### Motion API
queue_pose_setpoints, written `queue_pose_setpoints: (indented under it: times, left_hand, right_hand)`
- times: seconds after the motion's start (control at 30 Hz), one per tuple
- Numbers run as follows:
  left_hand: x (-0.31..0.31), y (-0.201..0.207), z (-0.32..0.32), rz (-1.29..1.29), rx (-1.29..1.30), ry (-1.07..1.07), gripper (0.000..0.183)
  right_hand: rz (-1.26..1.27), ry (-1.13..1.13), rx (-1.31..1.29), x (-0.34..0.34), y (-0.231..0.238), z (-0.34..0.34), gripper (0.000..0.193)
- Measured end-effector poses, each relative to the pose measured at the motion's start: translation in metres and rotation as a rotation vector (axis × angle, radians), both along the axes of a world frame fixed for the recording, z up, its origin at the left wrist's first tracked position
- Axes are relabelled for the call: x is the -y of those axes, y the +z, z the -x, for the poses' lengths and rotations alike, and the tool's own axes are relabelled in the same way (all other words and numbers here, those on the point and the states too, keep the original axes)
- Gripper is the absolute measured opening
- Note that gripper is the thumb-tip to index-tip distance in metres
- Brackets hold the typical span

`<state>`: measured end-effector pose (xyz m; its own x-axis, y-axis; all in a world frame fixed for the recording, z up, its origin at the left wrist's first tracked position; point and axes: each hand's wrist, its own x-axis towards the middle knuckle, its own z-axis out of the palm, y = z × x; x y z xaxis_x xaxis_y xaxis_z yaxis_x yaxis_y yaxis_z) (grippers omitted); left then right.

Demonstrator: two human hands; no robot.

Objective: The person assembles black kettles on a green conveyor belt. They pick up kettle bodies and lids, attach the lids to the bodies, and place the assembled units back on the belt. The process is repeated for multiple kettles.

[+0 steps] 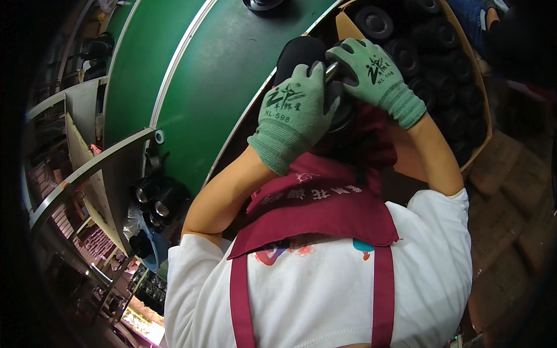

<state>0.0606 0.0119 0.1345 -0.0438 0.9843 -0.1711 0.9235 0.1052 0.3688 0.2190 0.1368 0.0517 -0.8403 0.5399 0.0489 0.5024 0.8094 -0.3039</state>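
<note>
My left hand (293,110), in a green glove with dark fingertips, is closed at a black rounded part with a shiny metal piece (332,72). From the other side my right hand (371,72), gloved the same way, has its fingers curled over the same part. Both hands meet in front of my chest, above a dark red apron (319,197). Most of the part is hidden behind the gloves, so its kind cannot be made out. Just beyond my left fingers shows a dark rounded shape (299,55).
A green conveyor belt (203,104) with metal rails runs along my left. On it, far off, sits a black round part (264,4). At my right stands a cardboard box (484,110) holding several black round parts (374,23). Another person's arm (492,17) shows at top right.
</note>
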Motion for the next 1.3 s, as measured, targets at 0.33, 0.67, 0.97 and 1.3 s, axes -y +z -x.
queue_pose_setpoints:
  times: [0.33, 0.67, 0.97, 1.3]
  left_hand:
    - [-0.016, 0.001, -0.034, 0.173, -0.120, 0.170, 0.050]
    - [0.000, 0.006, -0.028, 0.220, -0.101, 0.205, 0.045]
    - [-0.016, -0.028, 0.032, 0.048, 0.233, 0.074, 0.037]
    - [-0.057, -0.086, 0.048, -0.426, 0.482, -0.251, 0.042]
  right_hand:
    - [0.542, 0.261, -0.505, -0.033, -0.064, 0.021, 0.044]
    - [-0.166, 0.181, -0.760, -0.026, -0.096, 0.048, 0.008]
    - [-0.713, -0.106, -0.547, 0.030, -0.086, -0.029, 0.023]
    - [0.836, 0.007, -1.254, 0.119, 0.008, -0.042, 0.023]
